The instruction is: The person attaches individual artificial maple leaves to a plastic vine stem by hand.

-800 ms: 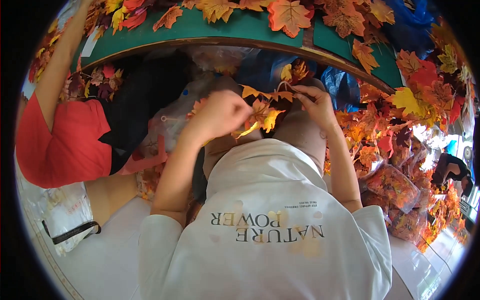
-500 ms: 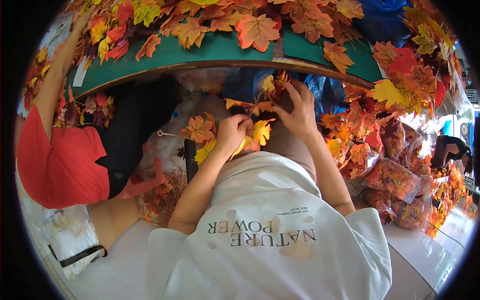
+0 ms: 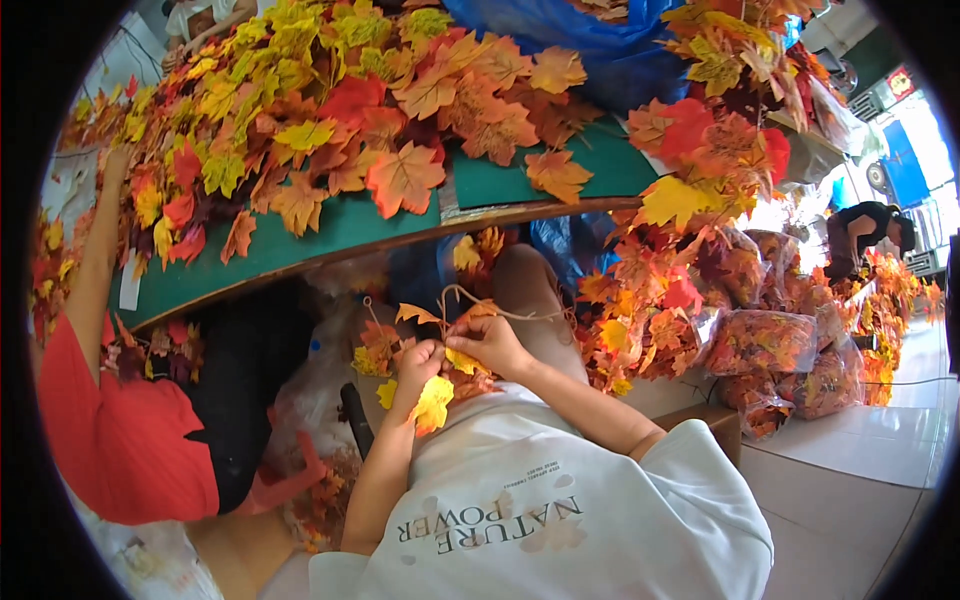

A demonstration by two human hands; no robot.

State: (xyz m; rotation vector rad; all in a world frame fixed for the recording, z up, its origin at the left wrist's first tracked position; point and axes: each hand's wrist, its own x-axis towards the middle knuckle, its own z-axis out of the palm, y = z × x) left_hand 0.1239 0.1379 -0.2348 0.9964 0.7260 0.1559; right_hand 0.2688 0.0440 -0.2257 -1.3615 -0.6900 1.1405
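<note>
Over my lap, my left hand (image 3: pixel 418 368) is closed round part of an artificial maple-leaf garland. Close beside it, my right hand (image 3: pixel 490 345) pinches the same garland, thumb and fingers together; the exact spot pinched is hidden. From between the hands a thin brown stem (image 3: pixel 520 317) loops up and runs off to the right above my knee. A yellow leaf (image 3: pixel 433 404) hangs below my left hand, and an orange leaf (image 3: pixel 417 314) sticks out above it. More orange and yellow leaves (image 3: pixel 375 345) lie just left of that hand.
A green table (image 3: pixel 320 222) heaped with leaves (image 3: pixel 405 180) stands in front, a blue plastic bag (image 3: pixel 580 50) on it. On my left sits a co-worker in a red shirt (image 3: pixel 130 430). Clear bags of leaves (image 3: pixel 765 340) are stacked at right, near a hanging leaf cluster (image 3: pixel 640 300).
My right hand, earlier apart with spread fingers, has come in beside my left and closed on the garland. The stem now loops out to the right. The view has shifted, showing more of the table.
</note>
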